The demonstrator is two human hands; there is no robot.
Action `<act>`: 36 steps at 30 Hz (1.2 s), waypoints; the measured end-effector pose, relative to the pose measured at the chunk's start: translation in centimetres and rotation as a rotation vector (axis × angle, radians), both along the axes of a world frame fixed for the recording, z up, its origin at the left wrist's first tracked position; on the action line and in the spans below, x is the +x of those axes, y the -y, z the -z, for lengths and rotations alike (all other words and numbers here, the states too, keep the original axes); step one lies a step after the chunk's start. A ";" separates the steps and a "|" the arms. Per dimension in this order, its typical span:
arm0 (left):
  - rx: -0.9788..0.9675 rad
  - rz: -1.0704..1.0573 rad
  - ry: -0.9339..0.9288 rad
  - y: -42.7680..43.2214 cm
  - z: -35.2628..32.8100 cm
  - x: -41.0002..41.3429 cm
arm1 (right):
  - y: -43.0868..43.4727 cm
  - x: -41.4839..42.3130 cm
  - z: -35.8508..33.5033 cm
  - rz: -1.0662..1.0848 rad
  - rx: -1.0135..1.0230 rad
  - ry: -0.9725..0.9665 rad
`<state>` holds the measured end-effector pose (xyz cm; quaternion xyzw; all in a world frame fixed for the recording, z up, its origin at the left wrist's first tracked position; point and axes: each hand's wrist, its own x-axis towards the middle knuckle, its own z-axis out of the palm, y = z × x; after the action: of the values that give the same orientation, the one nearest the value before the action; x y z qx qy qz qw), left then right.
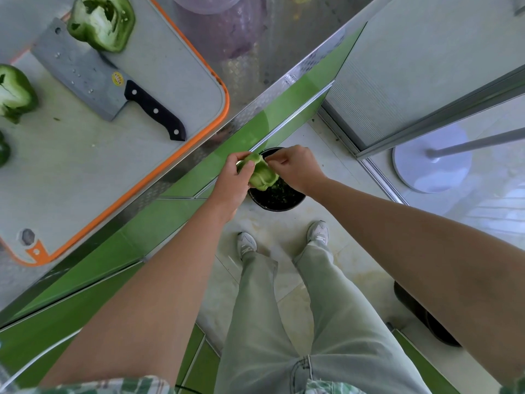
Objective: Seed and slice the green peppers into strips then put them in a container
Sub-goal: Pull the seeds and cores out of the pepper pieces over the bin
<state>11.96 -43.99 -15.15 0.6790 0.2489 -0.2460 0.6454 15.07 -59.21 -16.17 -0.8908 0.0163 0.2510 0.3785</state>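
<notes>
Below the head camera, both bare forearms reach forward over pale grey-green trousers (pixel 284 322) and light trainers (pixel 246 243) on the tiled floor. The left hand (pixel 233 180) grips a hollow light-green pepper piece (pixel 260 173), thumb across its outer skin and fingers curled behind it. The right hand (pixel 295 169), just to the right and touching the same piece, has its fingers curled and pinches at its upper edge. Directly beneath both hands stands a round black bin (pixel 281 201) with dark green scraps inside. Up and left of the left hand, on the steel counter, lies a grey plastic cutting board with an orange rim (pixel 85 166). On it rest a steel cleaver with a black riveted handle (pixel 93 78) and two dark green pepper halves (pixel 102 22) (pixel 15 92), cut sides up. Beyond the board sits a clear plastic container (pixel 207 2).
</notes>
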 end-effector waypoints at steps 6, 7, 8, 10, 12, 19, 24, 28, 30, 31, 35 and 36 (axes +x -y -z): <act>0.087 -0.025 0.036 -0.5 0.4 -0.2 | 1.4 -0.7 1.0 0.074 -0.082 -0.081; 0.085 -0.017 0.035 -0.5 0.4 -0.3 | 1.3 -0.7 0.8 0.066 -0.048 -0.077; 0.081 -0.010 0.036 -0.4 0.3 -0.3 | 1.2 -0.7 0.6 0.039 -0.013 -0.087; 0.064 -0.025 0.045 -0.1 0.2 -0.3 | 0.8 -0.6 0.7 -0.020 -0.030 -0.135; 0.040 -0.061 0.047 -0.1 0.2 -0.1 | 0.9 -0.4 1.0 0.006 -0.120 -0.161; -0.034 -0.144 -0.027 -0.3 0.2 0.0 | 0.9 -0.4 0.1 -0.041 -0.045 -0.092; -0.175 -0.265 -0.103 -0.4 -0.1 0.1 | 1.1 0.0 -0.3 0.061 0.069 -0.164; -0.283 -0.297 -0.194 -0.3 -0.5 0.5 | 0.4 0.3 -0.7 0.113 0.175 -0.236; -0.236 -0.241 -0.212 -0.4 -0.5 0.5 | 0.4 0.3 -0.7 0.138 0.194 -0.231; -0.200 -0.210 -0.213 -0.5 -0.5 0.4 | 0.5 0.3 -0.8 0.136 0.206 -0.225; -0.173 -0.213 -0.231 -0.6 -0.1 0.2 | 1.0 0.3 -0.9 0.136 0.319 -0.271; -0.179 -0.236 -0.236 -0.6 0.0 0.2 | 1.2 0.3 -0.8 0.181 0.394 -0.302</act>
<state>12.15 -43.41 -15.14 0.5513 0.3781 -0.2677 0.6938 15.41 -60.39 -15.36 -0.7472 0.1032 0.3443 0.5591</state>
